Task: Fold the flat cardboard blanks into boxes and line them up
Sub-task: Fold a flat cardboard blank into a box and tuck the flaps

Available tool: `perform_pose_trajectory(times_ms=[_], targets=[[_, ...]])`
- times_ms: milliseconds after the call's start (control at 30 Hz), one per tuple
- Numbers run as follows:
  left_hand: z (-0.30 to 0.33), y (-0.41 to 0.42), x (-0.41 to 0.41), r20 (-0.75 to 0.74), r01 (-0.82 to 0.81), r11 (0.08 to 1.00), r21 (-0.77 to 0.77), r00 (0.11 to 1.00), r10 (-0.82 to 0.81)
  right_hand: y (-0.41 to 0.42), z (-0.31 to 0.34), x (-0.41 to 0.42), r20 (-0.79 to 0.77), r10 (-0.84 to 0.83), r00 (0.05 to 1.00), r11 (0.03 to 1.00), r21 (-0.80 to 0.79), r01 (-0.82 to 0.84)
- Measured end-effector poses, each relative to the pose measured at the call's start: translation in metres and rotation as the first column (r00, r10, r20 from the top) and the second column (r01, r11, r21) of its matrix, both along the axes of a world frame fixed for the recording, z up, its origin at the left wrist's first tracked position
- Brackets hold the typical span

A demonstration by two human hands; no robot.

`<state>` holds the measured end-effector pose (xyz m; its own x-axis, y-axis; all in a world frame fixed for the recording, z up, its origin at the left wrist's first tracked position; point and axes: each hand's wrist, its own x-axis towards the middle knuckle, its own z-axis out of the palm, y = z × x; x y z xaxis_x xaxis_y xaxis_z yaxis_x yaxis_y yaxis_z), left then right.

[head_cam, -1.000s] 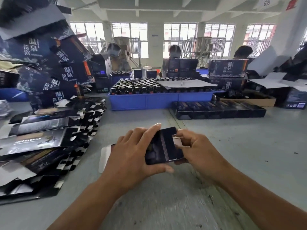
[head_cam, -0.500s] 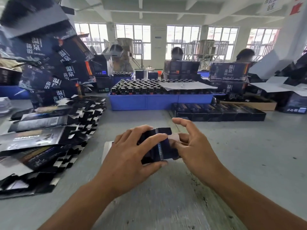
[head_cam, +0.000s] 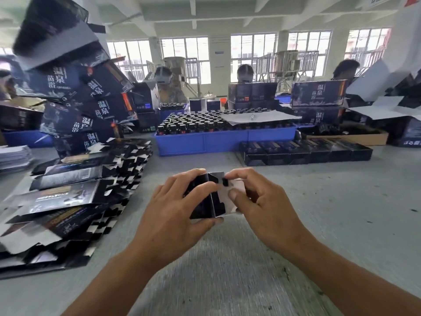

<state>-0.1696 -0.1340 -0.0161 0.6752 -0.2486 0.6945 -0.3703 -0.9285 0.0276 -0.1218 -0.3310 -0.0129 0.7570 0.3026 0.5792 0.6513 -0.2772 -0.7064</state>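
Observation:
A small dark cardboard box (head_cam: 210,197), half folded, is held above the grey table (head_cam: 341,201) at its middle. My left hand (head_cam: 175,208) grips its dark body from the left, thumb under the lower edge. My right hand (head_cam: 262,201) pinches the pale end flap (head_cam: 230,192) on the right side. A sprawling pile of flat dark blanks (head_cam: 68,197) lies at the left. A row of folded dark boxes (head_cam: 305,151) stands lined up at the back right.
A blue tray (head_cam: 225,140) full of dark bottles sits behind the hands. Larger printed cartons (head_cam: 75,94) are piled high at the far left. A brown carton (head_cam: 355,135) and white sheets lie at the right. Several people sit across the table.
The box has turned from lying flat to standing more squarely open between the hands. My right fingers have moved onto its pale end flap. Both hands rose slightly.

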Motion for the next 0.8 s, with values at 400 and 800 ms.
perform_pose_trajectory(times_ms=[400, 800], targets=[[-0.003, 0.005, 0.000, -0.013, -0.021, 0.999, -0.025, 1.000, 0.021, -0.003, 0.007, -0.007, -0.139, 0.103, 0.985, 0.978, -0.167, -0.126], [-0.005, -0.005, -0.001, -0.002, -0.014, 1.000, -0.022, 1.000, 0.014, 0.005, 0.001, -0.012, -0.038, -0.037, 0.999, 0.999, -0.036, 0.036]])
